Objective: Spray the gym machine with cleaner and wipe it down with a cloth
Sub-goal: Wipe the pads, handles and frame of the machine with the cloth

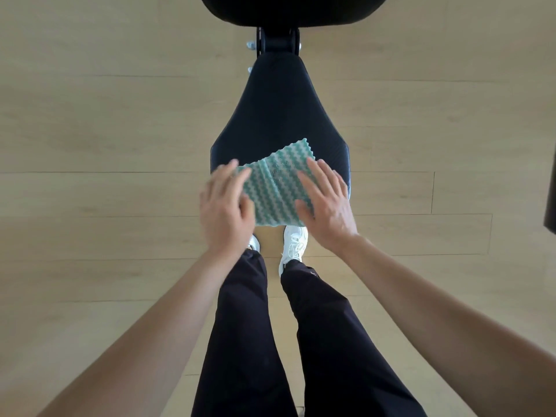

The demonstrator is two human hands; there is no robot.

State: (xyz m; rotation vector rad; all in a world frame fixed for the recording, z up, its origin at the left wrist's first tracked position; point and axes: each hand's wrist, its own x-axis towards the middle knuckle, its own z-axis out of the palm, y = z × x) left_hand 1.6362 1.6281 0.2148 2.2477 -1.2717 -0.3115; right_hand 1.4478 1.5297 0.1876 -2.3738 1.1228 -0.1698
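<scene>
A black padded seat point(279, 115) of the gym machine stretches away from me, narrowing toward a black metal bracket point(278, 43) and a second pad point(294, 9) at the top edge. A green-and-white zigzag cloth point(276, 188) lies spread on the seat's near, wide end. My left hand point(225, 206) rests on the cloth's left edge, blurred, fingers apart. My right hand point(326, 203) presses flat on the cloth's right side, thumb on the fabric. No spray bottle is in view.
Light wooden floor point(105, 130) surrounds the seat on both sides. My legs in dark trousers and white shoes point(293, 245) stand just below the seat's near edge. A dark object point(552, 200) cuts into the right border.
</scene>
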